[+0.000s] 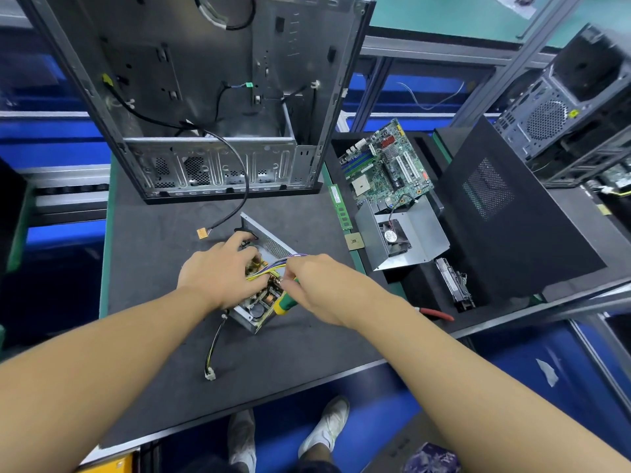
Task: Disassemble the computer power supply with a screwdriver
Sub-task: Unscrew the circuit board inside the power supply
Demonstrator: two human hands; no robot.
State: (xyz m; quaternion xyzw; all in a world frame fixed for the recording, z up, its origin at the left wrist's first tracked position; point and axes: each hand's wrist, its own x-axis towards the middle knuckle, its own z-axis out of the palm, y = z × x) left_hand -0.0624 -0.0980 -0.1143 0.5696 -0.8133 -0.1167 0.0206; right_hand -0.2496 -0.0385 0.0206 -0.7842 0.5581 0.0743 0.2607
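Note:
The power supply [269, 245], a small silver metal box with its lid off, lies on the dark mat in front of me, its circuit board and coloured wires exposed. My left hand [218, 273] lies over the box with fingers curled on its far wall and the board. My right hand [319, 285] grips a green-and-yellow screwdriver [285, 303] whose tip points down into the box; the tip is hidden by my fingers. A yellow-black cable with a white plug [210, 373] trails from the box toward me.
An empty computer case [205, 97] lies open behind the box, a black cable [235, 186] hanging out of it. On the right sit a motherboard [386, 165], a memory stick [339, 206], a heatsink with fan [403, 233], a black side panel [512, 216] and red-handled pliers [437, 314].

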